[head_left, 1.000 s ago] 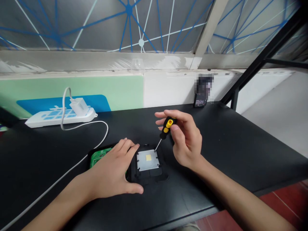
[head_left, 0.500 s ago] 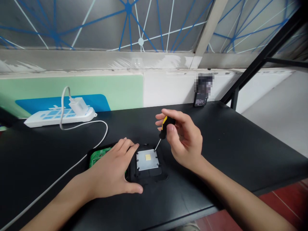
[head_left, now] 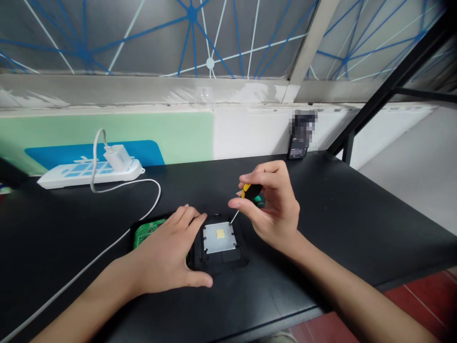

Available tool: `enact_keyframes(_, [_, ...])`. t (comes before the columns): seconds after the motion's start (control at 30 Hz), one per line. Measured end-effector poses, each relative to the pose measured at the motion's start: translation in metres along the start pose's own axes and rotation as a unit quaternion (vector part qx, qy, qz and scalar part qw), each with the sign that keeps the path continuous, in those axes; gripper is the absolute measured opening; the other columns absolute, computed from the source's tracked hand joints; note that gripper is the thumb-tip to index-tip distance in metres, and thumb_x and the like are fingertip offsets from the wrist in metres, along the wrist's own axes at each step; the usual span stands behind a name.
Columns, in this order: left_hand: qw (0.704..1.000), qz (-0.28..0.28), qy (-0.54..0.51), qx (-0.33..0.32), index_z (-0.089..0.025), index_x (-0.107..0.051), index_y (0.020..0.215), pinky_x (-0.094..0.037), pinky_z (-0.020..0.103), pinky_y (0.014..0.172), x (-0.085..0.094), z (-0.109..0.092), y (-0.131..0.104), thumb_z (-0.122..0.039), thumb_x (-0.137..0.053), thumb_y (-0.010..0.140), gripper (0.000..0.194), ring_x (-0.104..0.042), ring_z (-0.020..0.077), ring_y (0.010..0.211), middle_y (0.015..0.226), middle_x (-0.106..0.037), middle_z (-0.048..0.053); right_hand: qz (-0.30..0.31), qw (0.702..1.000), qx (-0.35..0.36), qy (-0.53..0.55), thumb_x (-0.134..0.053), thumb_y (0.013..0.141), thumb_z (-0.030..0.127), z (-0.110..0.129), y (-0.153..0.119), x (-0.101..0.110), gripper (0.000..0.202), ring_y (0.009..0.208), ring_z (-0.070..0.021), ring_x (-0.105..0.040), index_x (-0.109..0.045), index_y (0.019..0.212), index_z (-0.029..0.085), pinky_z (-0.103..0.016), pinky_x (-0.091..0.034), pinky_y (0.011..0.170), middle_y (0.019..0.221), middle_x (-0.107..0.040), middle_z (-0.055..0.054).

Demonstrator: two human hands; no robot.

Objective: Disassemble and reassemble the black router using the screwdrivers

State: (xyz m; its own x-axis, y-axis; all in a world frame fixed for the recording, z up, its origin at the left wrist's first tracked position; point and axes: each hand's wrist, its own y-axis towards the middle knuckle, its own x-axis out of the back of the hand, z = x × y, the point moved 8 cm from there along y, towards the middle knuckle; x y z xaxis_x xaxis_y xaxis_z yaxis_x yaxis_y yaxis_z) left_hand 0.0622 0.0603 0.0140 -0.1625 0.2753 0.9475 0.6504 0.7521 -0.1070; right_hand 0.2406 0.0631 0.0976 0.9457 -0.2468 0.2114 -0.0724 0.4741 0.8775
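One slanted screwdriver [head_left: 253, 191], gripped by right-hand fingers [head_left: 260, 178], could skid off the far-right screw [head_left: 230, 224], while left-hand fingers [head_left: 183, 216] lie outstretched.

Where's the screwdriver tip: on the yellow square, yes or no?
No, the screwdriver has its tip at the upper-right corner of the silver plate, apart from the yellow square.
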Motion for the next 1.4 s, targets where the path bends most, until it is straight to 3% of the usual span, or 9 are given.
enact_keyframes(0.23, [1.000,-0.016,-0.004,-0.010,-0.014,-0.046,0.151,-0.039,0.071,0.112,0.001,-0.001,0.000,-0.069,-0.079,0.070,0.103,-0.043,0.0496,0.137,0.139,-0.054,0.020,-0.002,0.999,-0.030,-0.019,-0.085,0.080,0.021,0.000,0.002,0.000,0.044,0.086,-0.0173,-0.063,-0.068,0.119,0.032,-0.035,-0.059,0.070,0.099,-0.060,-0.001])
enact_keyframes(0.37, [1.000,-0.007,0.000,-0.007,-0.014,-0.044,0.151,-0.036,0.071,0.113,-0.001,0.000,0.001,-0.070,-0.078,0.071,0.104,-0.040,0.0504,0.140,0.142,-0.052,0.021,0.023,0.997,-0.072,0.003,-0.064,0.095,0.015,-0.003,-0.001,-0.006,0.041,0.094,-0.0174,-0.070,-0.060,0.133,0.031,-0.035,-0.062,0.074,0.114,-0.069,-0.004])
enact_keyframes(0.53, [1.000,-0.012,-0.002,-0.010,-0.014,-0.044,0.151,-0.036,0.070,0.115,0.000,0.000,0.000,-0.071,-0.077,0.071,0.104,-0.040,0.0491,0.141,0.143,-0.052,0.021,0.029,0.992,-0.100,0.067,-0.049,0.102,0.018,-0.009,-0.006,-0.008,0.035,0.103,-0.0191,-0.072,-0.053,0.136,0.029,-0.038,-0.064,0.079,0.128,-0.069,-0.007])
enact_keyframes(0.63, [1.000,-0.002,0.003,0.000,-0.012,-0.043,0.152,-0.036,0.069,0.115,0.000,0.000,-0.001,-0.071,-0.077,0.071,0.105,-0.039,0.0495,0.141,0.143,-0.051,0.021,0.017,0.994,-0.093,0.058,-0.058,0.099,0.021,-0.010,-0.006,-0.006,0.032,0.100,-0.0197,-0.072,-0.057,0.130,0.030,-0.039,-0.063,0.078,0.125,-0.067,-0.006])
enact_keyframes(0.77, [1.000,0.007,0.009,0.002,-0.010,-0.042,0.153,-0.036,0.068,0.115,-0.001,0.000,-0.001,-0.071,-0.076,0.072,0.107,-0.038,0.0493,0.142,0.144,-0.049,0.022,-0.003,0.998,-0.059,0.006,-0.078,0.085,0.021,-0.006,-0.003,-0.002,0.040,0.090,-0.0188,-0.068,-0.062,0.120,0.031,-0.036,-0.059,0.071,0.107,-0.065,-0.003])
enact_keyframes(0.87, [1.000,-0.003,0.000,-0.004,-0.013,-0.042,0.153,-0.037,0.068,0.114,-0.001,0.000,0.000,-0.070,-0.077,0.072,0.105,-0.040,0.0480,0.140,0.143,-0.051,0.021,-0.024,0.998,-0.050,-0.010,-0.079,0.084,0.019,-0.005,-0.003,0.001,0.036,0.089,-0.0183,-0.067,-0.064,0.115,0.030,-0.034,-0.058,0.068,0.102,-0.066,-0.002])
enact_keyframes(1.03, [1.000,-0.012,-0.014,-0.008,-0.013,-0.045,0.151,-0.037,0.068,0.114,0.001,0.000,0.000,-0.070,-0.077,0.070,0.104,-0.042,0.0480,0.138,0.141,-0.053,0.020,-0.008,0.995,-0.092,0.037,-0.052,0.101,0.021,-0.010,-0.007,-0.001,0.032,0.092,-0.0178,-0.071,-0.056,0.132,0.029,-0.036,-0.061,0.073,0.113,-0.071,-0.005])
enact_keyframes(1.13, [1.000,-0.005,-0.009,-0.004,-0.013,-0.045,0.151,-0.037,0.066,0.115,0.001,0.000,0.000,-0.071,-0.077,0.071,0.104,-0.043,0.0471,0.137,0.140,-0.053,0.020,0.000,0.994,-0.092,0.065,-0.043,0.104,0.024,-0.010,-0.009,-0.002,0.032,0.094,-0.0189,-0.071,-0.056,0.133,0.028,-0.038,-0.062,0.074,0.116,-0.071,-0.006])
enact_keyframes(1.4, [1.000,-0.024,-0.003,-0.013,-0.017,-0.045,0.152,-0.040,0.067,0.112,0.001,0.000,-0.002,-0.075,-0.075,0.070,0.105,-0.042,0.0493,0.140,0.141,-0.055,0.019,-0.013,0.998,-0.062,-0.020,-0.073,0.090,0.024,-0.008,-0.005,0.000,0.036,0.087,-0.0184,-0.066,-0.064,0.124,0.033,-0.037,-0.059,0.071,0.106,-0.062,-0.003])
